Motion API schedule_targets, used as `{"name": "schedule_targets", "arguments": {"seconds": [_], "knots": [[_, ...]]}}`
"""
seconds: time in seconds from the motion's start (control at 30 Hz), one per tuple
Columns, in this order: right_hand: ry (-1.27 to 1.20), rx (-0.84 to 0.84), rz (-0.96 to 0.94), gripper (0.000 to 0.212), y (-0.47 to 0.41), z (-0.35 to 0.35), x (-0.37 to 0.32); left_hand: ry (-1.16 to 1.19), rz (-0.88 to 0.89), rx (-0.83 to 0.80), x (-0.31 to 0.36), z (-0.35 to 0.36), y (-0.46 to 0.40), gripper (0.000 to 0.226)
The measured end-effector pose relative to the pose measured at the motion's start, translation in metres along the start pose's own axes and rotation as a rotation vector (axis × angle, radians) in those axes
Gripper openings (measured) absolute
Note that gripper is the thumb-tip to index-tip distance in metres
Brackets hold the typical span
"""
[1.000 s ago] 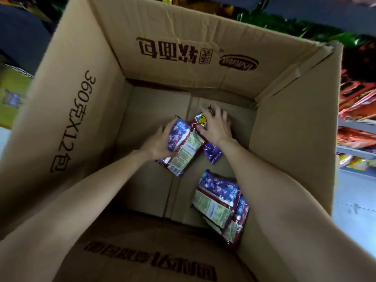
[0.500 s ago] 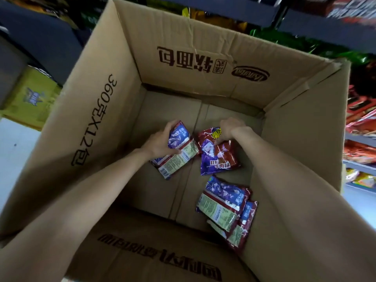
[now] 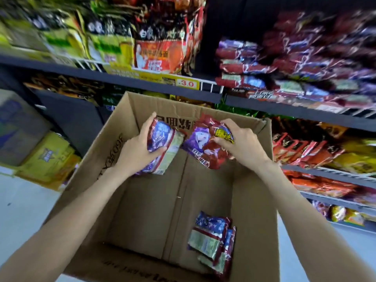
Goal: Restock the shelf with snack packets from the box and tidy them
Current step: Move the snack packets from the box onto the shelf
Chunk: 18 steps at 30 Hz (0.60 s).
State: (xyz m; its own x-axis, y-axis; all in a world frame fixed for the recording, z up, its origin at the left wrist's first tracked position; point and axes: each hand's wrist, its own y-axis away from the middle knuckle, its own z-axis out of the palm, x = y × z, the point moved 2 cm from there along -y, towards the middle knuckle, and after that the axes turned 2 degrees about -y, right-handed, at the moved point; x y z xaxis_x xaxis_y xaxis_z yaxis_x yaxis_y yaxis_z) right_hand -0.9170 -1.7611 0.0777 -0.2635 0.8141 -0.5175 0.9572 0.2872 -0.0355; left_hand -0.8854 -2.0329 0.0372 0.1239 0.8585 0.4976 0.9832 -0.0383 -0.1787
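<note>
My left hand (image 3: 137, 148) grips a purple and red snack packet (image 3: 165, 147), back side up, above the open cardboard box (image 3: 97, 159). My right hand (image 3: 242, 143) holds a second red and purple packet (image 3: 205, 145) by its top corner, front side up. Both packets hang over the far half of the box. Two or three more packets (image 3: 211, 239) lie stacked on the box floor at the near right. Matching red and purple packets (image 3: 254, 68) are piled on the shelf at the upper right.
Dark shelves (image 3: 142, 82) run across the top with noodle bags (image 3: 160, 51) and a yellow price tag (image 3: 187, 84). Lower shelves at right (image 3: 325, 174) carry red and yellow packets. Yellow cartons (image 3: 48, 157) stand on the pale floor at left.
Both hands have risen from the box floor, each lifting a packet up to the level of the box rim. The view has tilted up, bringing the shelves into sight.
</note>
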Motion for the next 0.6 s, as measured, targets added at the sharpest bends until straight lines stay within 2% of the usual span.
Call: {"name": "schedule_targets", "arguments": {"seconds": [0.13, 0.27, 0.4, 0.47, 0.53, 0.6], "knots": [[-0.251, 0.161, -0.019, 0.039, 0.018, -0.064, -0.001, 0.120, 0.115, 0.218, 0.045, -0.049, -0.019, 0.080], [-0.427, 0.272, -0.013, 0.039, 0.029, -0.109, 0.012, -0.057, 0.242, 0.335, 0.090, -0.079, -0.037, 0.060], [-0.599, 0.419, -0.017, 0.052, 0.028, -0.149, 0.028, -0.267, 0.552, 0.563, 0.142, -0.100, -0.059, 0.047], [-0.683, 0.513, -0.029, 0.047, 0.025, -0.166, 0.033, -0.318, 0.707, 0.674, 0.161, -0.102, -0.076, 0.043], [-0.769, 0.608, -0.023, 0.045, 0.022, -0.179, 0.038, -0.311, 0.753, 0.740, 0.176, -0.097, -0.097, 0.042], [-0.842, 0.671, -0.021, 0.046, 0.018, -0.185, 0.042, -0.263, 0.719, 0.758, 0.185, -0.087, -0.119, 0.044]]}}
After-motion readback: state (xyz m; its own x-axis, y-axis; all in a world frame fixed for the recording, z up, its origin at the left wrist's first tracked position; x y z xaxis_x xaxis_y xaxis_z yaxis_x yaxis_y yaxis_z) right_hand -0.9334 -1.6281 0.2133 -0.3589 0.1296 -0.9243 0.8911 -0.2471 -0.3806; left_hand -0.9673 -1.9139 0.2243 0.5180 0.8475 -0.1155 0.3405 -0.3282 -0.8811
